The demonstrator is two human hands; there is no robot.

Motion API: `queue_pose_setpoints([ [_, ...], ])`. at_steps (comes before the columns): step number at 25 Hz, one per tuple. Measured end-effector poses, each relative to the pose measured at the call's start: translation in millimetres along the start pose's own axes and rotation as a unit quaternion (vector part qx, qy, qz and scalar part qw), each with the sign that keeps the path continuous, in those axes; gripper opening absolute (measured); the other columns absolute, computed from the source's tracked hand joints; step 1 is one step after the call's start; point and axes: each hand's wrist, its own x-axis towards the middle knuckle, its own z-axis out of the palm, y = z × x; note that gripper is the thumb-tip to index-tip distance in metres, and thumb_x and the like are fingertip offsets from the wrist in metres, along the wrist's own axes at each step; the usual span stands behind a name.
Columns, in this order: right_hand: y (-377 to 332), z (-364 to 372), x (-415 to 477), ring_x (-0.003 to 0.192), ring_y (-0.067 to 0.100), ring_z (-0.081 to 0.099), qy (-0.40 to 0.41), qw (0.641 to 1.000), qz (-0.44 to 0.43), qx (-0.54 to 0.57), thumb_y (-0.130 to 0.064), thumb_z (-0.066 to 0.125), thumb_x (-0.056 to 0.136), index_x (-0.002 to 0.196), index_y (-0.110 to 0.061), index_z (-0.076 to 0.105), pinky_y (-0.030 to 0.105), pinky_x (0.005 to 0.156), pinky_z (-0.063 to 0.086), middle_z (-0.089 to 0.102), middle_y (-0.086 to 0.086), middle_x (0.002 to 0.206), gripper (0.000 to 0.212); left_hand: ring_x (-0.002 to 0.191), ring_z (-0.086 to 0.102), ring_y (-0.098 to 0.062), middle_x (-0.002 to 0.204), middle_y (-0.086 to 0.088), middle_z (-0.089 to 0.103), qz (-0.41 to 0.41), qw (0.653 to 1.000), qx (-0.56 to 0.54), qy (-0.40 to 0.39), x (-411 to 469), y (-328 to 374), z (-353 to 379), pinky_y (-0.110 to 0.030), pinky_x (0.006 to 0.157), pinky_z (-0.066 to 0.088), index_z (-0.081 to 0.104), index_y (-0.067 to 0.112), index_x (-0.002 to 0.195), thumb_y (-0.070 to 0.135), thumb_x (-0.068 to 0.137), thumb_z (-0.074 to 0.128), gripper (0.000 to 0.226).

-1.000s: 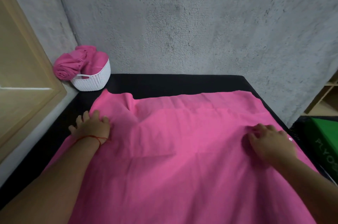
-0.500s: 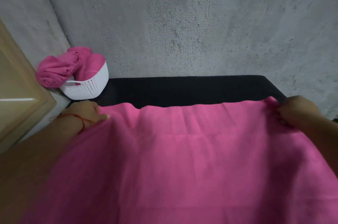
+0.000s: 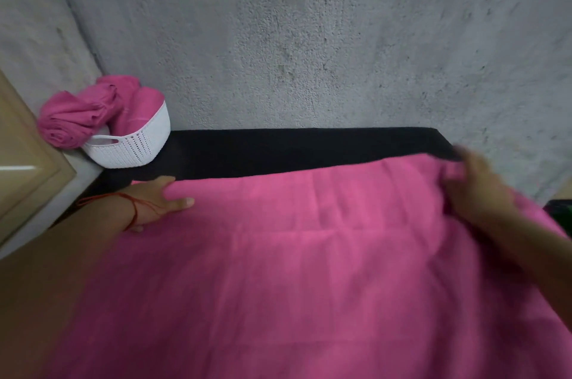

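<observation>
While a person leans over a black tabletop, a large pink towel lies spread across it and fills the lower two thirds of the frame. Its far edge runs from centre left to centre right, leaving a strip of bare black surface between the cloth and a rough grey concrete wall.

At centre left, the left hand rests on the towel's far left corner. Its fingers look stretched out along the cloth's edge, and the thumb lies straight on top of the pink fabric, pointing right. A red string bracelet circles that wrist.

At centre right, the right hand is blurred by motion. Its fingers appear curled around the towel's far right corner, holding it a little above the surface, so the cloth rises towards that hand. Finer detail of the grip cannot be made out.

At upper left, a white woven-pattern plastic basket sits in the corner against the wall, well apart from the spread towel. Rolled pink towels fill it and spill over its left rim. A pale wooden panel stands at the left edge.
</observation>
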Motion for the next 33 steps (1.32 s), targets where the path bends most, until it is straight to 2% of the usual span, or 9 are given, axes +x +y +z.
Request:
queue_pose_setpoints([
  [3,2,12,-18,0.157,0.028,0.028,-0.158,0.977,0.004,-0.142,-0.065,0.027,0.103,0.162,-0.049,0.027,0.067,0.121,0.022,0.026,-0.011,0.173,0.061,0.101,0.052,-0.022,0.138,-0.009,0.054,-0.001,0.999,-0.01,0.042,2,-4,6,-0.03,0.088,0.042,0.04,0.025,0.153,0.093,0.045,0.057,0.129],
  [7,5,10,-13,0.164,0.024,0.006,-0.207,0.966,0.017,-0.151,-0.074,0.016,0.1,0.166,-0.05,0.007,0.062,0.127,0.011,0.003,-0.011,0.178,0.071,0.104,0.059,-0.029,0.116,-0.011,0.064,-0.004,0.995,-0.039,0.089,11,-11,17,-0.039,0.093,0.044,0.051,0.024,0.121,0.08,0.067,0.067,0.079],
  [13,-2,11,-29,0.132,0.038,0.051,-0.062,0.98,-0.006,-0.188,-0.056,0.028,0.104,0.142,-0.031,0.059,0.056,0.106,0.046,0.056,0.009,0.146,0.055,0.111,0.059,-0.05,0.127,-0.026,0.053,0.034,0.968,0.007,0.249,-8,7,42,-0.053,0.092,0.047,0.045,0.017,0.134,0.034,0.091,0.072,0.054],
  [16,-22,5,-31,0.119,0.038,0.06,-0.076,0.962,-0.029,-0.261,-0.04,0.031,0.109,0.134,-0.017,0.059,0.05,0.093,0.054,0.059,0.014,0.129,0.043,0.12,0.058,-0.046,0.136,-0.025,0.057,-0.02,0.979,0.109,0.173,-25,11,54,-0.05,0.101,0.05,0.048,0.013,0.142,0.073,0.088,0.054,0.082],
  [18,-35,-7,-24,0.125,0.037,0.062,-0.112,0.968,-0.015,-0.225,-0.059,0.03,0.106,0.141,-0.019,0.059,0.046,0.101,0.052,0.06,0.016,0.138,0.06,0.129,0.057,-0.037,0.145,-0.017,0.058,-0.057,0.989,0.123,0.061,-37,16,50,-0.042,0.107,0.045,0.056,0.013,0.144,0.091,0.084,0.037,0.101],
  [21,-47,-28,-12,0.128,0.032,0.062,-0.225,0.937,-0.008,-0.266,-0.07,0.036,0.102,0.141,-0.023,0.064,0.039,0.106,0.048,0.064,0.014,0.143,0.067,0.124,0.061,-0.029,0.137,-0.013,0.065,-0.003,0.989,0.145,-0.026,-41,29,36,-0.032,0.105,0.043,0.062,0.01,0.139,0.057,0.103,0.047,0.061],
  [25,-55,-12,-22,0.113,0.027,0.07,-0.24,0.886,-0.063,-0.392,-0.02,0.051,0.1,0.133,-0.012,0.066,0.038,0.096,0.058,0.07,0.005,0.118,0.036,0.09,0.065,-0.029,0.073,-0.006,0.062,-0.008,0.978,0.199,-0.066,-34,45,32,-0.033,0.096,0.052,0.065,0.011,0.074,0.021,0.091,0.053,0.023],
  [29,-59,9,-25,0.13,0.035,0.061,-0.172,0.931,0.008,-0.323,-0.016,0.038,0.106,0.146,-0.005,0.049,0.042,0.101,0.05,0.059,0.016,0.146,0.043,0.131,0.056,-0.037,0.144,-0.016,0.058,0.001,0.979,0.185,0.089,-13,49,52,-0.045,0.111,0.044,0.057,0.012,0.14,0.03,0.102,0.047,0.044],
  [33,-53,31,13,0.136,0.044,0.054,-0.117,0.959,0.034,-0.254,-0.016,0.03,0.108,0.15,0.002,0.042,0.047,0.108,0.045,0.051,0.024,0.151,0.047,0.124,0.057,-0.044,0.137,-0.024,0.058,0.007,0.979,0.139,0.151,17,59,61,-0.048,0.101,0.046,0.051,0.013,0.137,0.016,0.1,0.04,0.038],
])
